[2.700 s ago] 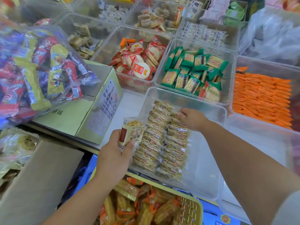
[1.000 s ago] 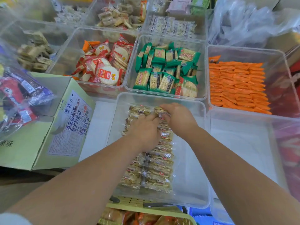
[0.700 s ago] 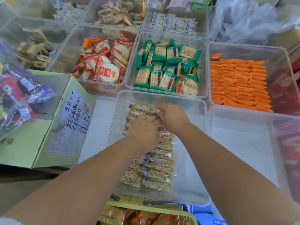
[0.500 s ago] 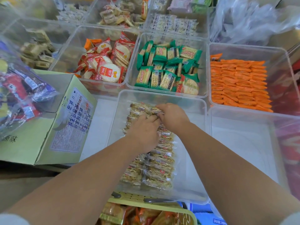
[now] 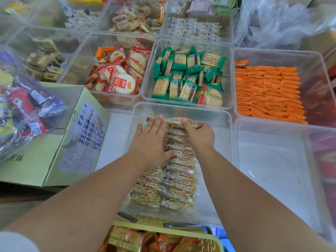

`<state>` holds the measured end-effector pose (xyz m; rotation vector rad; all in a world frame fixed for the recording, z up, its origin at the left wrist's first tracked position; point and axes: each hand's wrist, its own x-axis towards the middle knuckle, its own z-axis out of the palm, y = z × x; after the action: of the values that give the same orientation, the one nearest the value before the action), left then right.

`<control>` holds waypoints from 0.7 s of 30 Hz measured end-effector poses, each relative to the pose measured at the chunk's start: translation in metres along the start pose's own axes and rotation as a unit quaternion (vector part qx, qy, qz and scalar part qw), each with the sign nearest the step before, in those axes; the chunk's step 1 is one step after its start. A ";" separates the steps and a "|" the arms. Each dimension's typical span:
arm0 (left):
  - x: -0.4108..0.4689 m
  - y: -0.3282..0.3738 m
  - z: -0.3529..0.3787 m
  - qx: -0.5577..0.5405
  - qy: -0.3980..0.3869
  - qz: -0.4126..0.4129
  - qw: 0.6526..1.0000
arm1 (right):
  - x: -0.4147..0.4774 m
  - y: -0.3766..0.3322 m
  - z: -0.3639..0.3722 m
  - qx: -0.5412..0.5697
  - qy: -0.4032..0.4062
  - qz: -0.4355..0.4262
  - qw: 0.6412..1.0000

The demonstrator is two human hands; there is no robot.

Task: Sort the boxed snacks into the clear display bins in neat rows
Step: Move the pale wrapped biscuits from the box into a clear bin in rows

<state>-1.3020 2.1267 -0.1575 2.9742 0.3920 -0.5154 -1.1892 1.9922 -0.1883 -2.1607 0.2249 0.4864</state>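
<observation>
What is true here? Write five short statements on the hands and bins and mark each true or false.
1. The left hand lies flat on the snack packs in the near bin. True.
2. The right hand hangs clear of them. False: it pinches a pack at the right row's far end.
3. The green packets sit in the bin just beyond. True.
4. The orange packets lie in a loose heap. False: neat rows.
5. The cardboard box stands right of the near bin. False: left.

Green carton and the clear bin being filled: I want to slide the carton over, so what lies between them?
Head view: only a bare strip of white surface separates the green carton from the clear bin.
</observation>
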 end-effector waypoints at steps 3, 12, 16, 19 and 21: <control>0.003 -0.004 0.004 0.004 -0.037 -0.017 0.999 | 0.006 0.004 0.004 -0.026 -0.021 0.026 0.999; -0.001 -0.006 0.003 0.023 -0.057 -0.009 0.998 | 0.017 -0.001 0.013 -0.091 -0.049 0.046 0.994; -0.011 -0.006 -0.007 0.011 -0.016 0.004 1.000 | 0.014 -0.007 0.003 -0.078 -0.068 0.056 0.993; -0.033 -0.015 -0.015 -0.041 0.123 -0.015 0.991 | 0.001 -0.003 -0.012 -0.036 -0.070 0.029 0.997; -0.050 -0.026 -0.017 -0.120 0.202 -0.079 0.969 | -0.016 0.008 -0.023 0.025 -0.056 0.012 0.998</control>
<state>-1.3492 2.1421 -0.1256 2.8082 0.6742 0.1313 -1.2008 1.9691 -0.1749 -2.0767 0.1984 0.6067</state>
